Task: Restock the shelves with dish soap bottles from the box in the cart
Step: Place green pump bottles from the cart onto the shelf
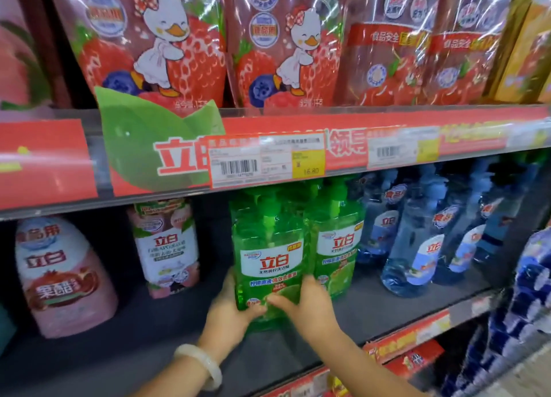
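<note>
On the dark shelf [387, 313], both hands [229, 310] [307, 304] hold the green bottle [268, 253] near its front edge.

Your left hand [229, 307] and right hand [307, 304] are gripping a green dish soap bottle [269, 247] standing upright on the shelf [387, 307].

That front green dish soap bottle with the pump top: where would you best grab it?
Hold the green transparent pump bottle low on its flat sides, coming from the open shelf front, as the left hand and right hand do. The pump sits tight under the shelf above.
</note>
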`<state>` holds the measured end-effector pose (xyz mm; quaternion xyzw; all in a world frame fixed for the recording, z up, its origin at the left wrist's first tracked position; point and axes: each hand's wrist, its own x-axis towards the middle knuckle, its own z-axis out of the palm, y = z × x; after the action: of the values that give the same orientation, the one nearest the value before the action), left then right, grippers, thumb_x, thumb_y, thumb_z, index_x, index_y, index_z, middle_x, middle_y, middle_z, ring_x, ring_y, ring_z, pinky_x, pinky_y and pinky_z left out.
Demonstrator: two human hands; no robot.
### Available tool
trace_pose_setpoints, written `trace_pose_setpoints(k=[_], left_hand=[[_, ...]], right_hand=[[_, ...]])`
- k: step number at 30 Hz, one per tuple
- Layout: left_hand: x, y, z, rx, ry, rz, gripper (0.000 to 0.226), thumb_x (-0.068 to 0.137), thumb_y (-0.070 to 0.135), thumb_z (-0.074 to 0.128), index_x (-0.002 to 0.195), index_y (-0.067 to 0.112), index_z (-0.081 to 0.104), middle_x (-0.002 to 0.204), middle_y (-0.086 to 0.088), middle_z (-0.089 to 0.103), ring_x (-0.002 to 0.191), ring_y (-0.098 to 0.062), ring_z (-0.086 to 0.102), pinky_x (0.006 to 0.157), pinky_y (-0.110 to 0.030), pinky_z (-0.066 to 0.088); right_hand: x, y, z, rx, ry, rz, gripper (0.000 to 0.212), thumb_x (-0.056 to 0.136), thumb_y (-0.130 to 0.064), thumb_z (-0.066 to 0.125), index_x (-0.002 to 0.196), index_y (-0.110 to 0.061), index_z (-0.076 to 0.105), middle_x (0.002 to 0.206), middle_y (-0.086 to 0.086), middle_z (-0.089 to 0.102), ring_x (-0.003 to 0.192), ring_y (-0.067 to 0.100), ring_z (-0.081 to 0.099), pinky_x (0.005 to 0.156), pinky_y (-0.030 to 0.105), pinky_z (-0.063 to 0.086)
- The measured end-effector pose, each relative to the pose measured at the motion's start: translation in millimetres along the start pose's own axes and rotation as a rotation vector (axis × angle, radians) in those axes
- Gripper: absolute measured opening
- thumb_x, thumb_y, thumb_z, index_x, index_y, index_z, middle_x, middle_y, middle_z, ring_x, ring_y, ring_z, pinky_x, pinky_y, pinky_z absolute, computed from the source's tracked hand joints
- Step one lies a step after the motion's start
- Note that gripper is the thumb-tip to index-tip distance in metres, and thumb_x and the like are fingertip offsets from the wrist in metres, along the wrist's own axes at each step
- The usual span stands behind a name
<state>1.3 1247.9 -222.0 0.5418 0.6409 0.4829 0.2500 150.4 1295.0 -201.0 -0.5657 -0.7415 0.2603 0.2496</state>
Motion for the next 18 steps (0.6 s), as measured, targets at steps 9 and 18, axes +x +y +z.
trace_pose_setpoints(k=[9,18], left_hand=[[8,3,10,0.002,0.028,-0.104,0.092,0.068,0.003,0.080,0.142,0.020,0.029,0.102,0.020,0.058,0.102,-0.008,0.058,0.088,-0.019,0.044],[7,12,14,0.049,0.050,-0.157,0.090,0.074,0.005,0.076,0.145,0.022,0.024,0.112,0.009,0.058,0.110,-0.011,0.056,0.093,-0.022,0.042]], right_hand=[[11,-2,-16,-0.318,-0.137,-0.027,0.057,0.080,-0.068,0.050,0.084,-0.011,0.054,0.102,0.010,0.069,0.097,0.026,0.065,0.072,0.029,0.046],[16,-4,-25,-0.485,-0.144,-0.058,0.074,0.075,-0.078,0.042,0.093,-0.010,0.062,0.102,0.006,0.068,0.097,0.024,0.064,0.072,0.029,0.043]])
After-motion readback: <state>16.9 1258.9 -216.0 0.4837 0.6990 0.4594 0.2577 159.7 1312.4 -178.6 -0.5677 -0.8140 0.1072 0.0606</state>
